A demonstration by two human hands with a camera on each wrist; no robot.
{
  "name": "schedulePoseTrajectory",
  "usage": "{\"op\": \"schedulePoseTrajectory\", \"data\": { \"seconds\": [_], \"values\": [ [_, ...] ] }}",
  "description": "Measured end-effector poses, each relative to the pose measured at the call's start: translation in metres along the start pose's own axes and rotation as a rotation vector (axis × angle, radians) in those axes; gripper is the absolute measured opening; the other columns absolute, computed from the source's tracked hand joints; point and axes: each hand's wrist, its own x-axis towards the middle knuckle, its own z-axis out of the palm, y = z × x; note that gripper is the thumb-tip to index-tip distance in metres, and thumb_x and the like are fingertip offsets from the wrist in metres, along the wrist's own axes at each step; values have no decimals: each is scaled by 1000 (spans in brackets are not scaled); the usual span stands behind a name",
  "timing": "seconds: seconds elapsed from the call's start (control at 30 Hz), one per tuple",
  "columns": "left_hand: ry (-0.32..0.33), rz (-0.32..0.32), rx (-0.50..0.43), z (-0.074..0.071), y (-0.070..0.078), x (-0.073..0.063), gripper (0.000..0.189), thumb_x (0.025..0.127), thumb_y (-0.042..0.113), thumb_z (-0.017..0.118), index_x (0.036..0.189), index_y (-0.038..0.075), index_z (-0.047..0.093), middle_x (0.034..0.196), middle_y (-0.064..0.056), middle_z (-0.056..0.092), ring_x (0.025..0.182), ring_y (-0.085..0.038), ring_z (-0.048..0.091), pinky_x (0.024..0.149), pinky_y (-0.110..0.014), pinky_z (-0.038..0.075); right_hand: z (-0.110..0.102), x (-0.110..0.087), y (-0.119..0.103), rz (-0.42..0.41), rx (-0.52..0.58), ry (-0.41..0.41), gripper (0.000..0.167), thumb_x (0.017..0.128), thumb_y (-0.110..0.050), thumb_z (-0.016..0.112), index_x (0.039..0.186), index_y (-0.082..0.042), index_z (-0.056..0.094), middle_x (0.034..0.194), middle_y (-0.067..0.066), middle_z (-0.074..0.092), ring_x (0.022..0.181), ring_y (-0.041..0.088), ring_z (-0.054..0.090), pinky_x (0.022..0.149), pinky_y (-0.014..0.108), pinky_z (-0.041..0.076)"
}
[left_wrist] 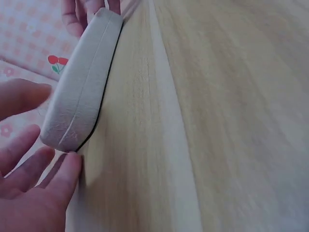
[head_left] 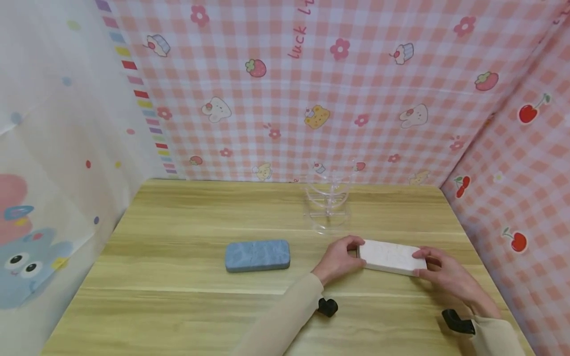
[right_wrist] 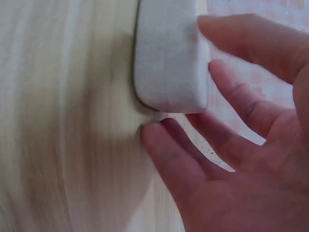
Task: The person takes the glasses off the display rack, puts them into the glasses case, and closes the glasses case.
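A white glasses case [head_left: 391, 257] lies flat on the right side of the wooden table, a seam running along its side in the left wrist view. My left hand [head_left: 340, 259] holds its left end, fingers at the far corner and thumb at the near one. At the opposite end, my right hand [head_left: 450, 274] grips the corners between thumb and fingers. In the right wrist view, the thumb [right_wrist: 251, 36] touches the case's edge while the other fingers spread round its end. A blue glasses case [head_left: 257, 255] rests on the table to the left of my left hand.
Behind the white case stands a clear plastic rack [head_left: 328, 202] with curved tiers. The wooden table [head_left: 178, 306] meets a pink checked cloth wall [head_left: 285, 89] at the back, with further patterned cloth on both sides. Black straps [head_left: 327, 307] show at my wrists.
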Motion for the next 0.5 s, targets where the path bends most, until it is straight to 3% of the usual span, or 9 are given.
{"op": "schedulePoseTrajectory", "data": {
  "seconds": [0.13,0.2,0.27,0.37,0.43,0.5],
  "values": [
    [-8,33,56,-9,2,-10,51,89,19,79,138,13,65,142,-2,63,132,-17,56,112,-28,43,-5,0,-9,22,-52,-17,49,106,-28,61,141,7,55,151,34,44,134,54,46,85,6,42],
    [-4,59,94,-16,5,-17,53,92,25,76,142,15,62,146,-1,60,136,-19,53,115,-32,41,-7,0,-14,26,-75,-10,56,110,-35,53,148,6,48,154,32,42,138,53,43,90,11,46],
    [8,80,123,-24,8,-24,55,94,31,74,145,17,60,148,1,59,139,-19,50,116,-35,41,-6,1,-21,3,-90,37,57,111,-35,50,151,5,45,154,32,43,139,51,41,99,27,53],
    [30,120,151,-37,11,-33,56,97,38,70,149,19,57,150,2,56,142,-20,47,117,-41,40,-1,2,-34,-55,-112,136,53,110,-32,51,150,3,47,153,30,45,137,51,42,104,60,47],
    [47,143,169,-47,13,-39,57,99,41,68,151,21,55,152,1,55,143,-22,46,118,-43,40,3,4,-43,-92,-126,203,50,110,-30,53,149,2,50,153,30,45,137,51,42,102,69,41],
    [65,168,199,-57,12,-44,58,100,45,65,152,22,53,154,1,53,145,-23,44,118,-47,40,8,5,-52,-117,-132,250,49,110,-30,53,149,-1,51,154,27,45,138,52,41,103,71,40]
  ]
}}
